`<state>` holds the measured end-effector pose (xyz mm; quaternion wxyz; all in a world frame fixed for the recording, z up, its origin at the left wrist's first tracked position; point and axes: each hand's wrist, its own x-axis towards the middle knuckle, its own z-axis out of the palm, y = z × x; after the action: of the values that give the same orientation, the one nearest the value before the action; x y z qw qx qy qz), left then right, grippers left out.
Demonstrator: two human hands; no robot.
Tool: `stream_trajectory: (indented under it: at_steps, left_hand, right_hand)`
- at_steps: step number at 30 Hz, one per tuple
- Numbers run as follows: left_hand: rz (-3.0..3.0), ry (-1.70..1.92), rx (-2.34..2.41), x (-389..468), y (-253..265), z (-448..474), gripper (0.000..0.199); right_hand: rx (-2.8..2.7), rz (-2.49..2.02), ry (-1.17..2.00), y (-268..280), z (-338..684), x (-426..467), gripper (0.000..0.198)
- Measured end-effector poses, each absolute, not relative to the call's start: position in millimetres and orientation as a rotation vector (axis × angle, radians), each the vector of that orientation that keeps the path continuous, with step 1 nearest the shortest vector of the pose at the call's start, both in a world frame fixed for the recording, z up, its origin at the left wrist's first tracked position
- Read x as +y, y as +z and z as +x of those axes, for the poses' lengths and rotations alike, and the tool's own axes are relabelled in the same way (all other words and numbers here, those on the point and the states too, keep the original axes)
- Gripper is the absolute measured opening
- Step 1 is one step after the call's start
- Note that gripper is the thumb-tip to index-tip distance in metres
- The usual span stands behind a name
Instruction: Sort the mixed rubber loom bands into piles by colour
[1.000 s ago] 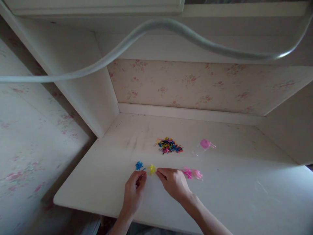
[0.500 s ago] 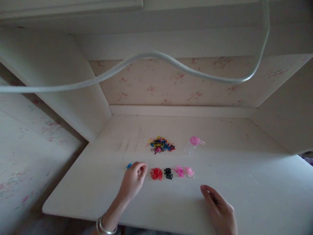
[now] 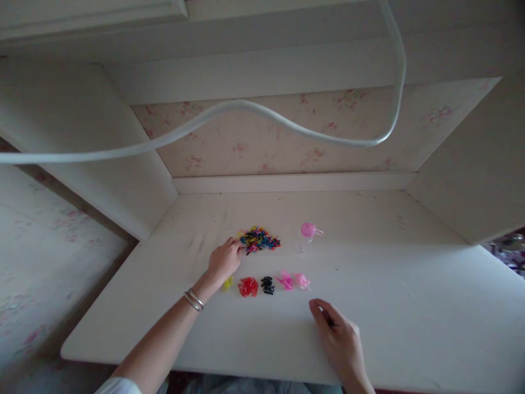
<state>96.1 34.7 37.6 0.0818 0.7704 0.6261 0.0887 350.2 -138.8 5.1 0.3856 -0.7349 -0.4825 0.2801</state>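
Note:
My left hand (image 3: 225, 259) reaches to the left edge of a mixed, many-coloured pile of small rubber bands (image 3: 259, 239). Its fingertips are drawn together at the bands; what they pinch is too small to make out. Below the pile runs a row of sorted heaps: yellow bands (image 3: 228, 283) partly behind my left wrist, red bands (image 3: 248, 287), black bands (image 3: 268, 285), bright pink bands (image 3: 286, 280) and pale pink bands (image 3: 302, 281). Right of the row, my right hand (image 3: 337, 334) rests near the table, thumb and forefinger closed together. The inside of that hand is hidden.
A clear container with a pink lid (image 3: 308, 230) lies right of the mixed pile on the white table (image 3: 394, 317). A white cable (image 3: 241, 105) hangs across the view above the table. White side panels and a flowered back wall (image 3: 283, 148) enclose the table.
My left hand has moved up from the sorted row to the mixed pile, uncovering the yellow heap and hiding the blue one. My right hand keeps its closed pose. The view has shifted slightly.

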Motion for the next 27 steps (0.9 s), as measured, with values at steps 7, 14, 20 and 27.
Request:
stream_trajectory:
  at_steps: [7, 14, 20, 27]
  left_hand:
    - [2.324, 0.272, 1.895, 15.0, 56.9, 91.2, 0.023]
    - [2.570, 0.298, 1.542, -38.6, 67.2, 117.0, 0.027]
    - [2.743, 0.209, 1.481, -50.5, 61.0, 138.4, 0.025]
    - [2.789, 0.160, 1.405, -50.1, 58.7, 143.2, 0.019]
  right_hand:
    - [-1.259, -1.839, 0.726, 4.0, 350.1, -137.8, 0.045]
    - [-1.277, -1.853, 0.737, 11.0, 349.9, -139.0, 0.045]
    - [-1.288, -1.836, 0.749, 8.2, 349.6, -139.9, 0.046]
    - [-1.304, -1.826, 0.734, 4.5, 350.5, -140.7, 0.043]
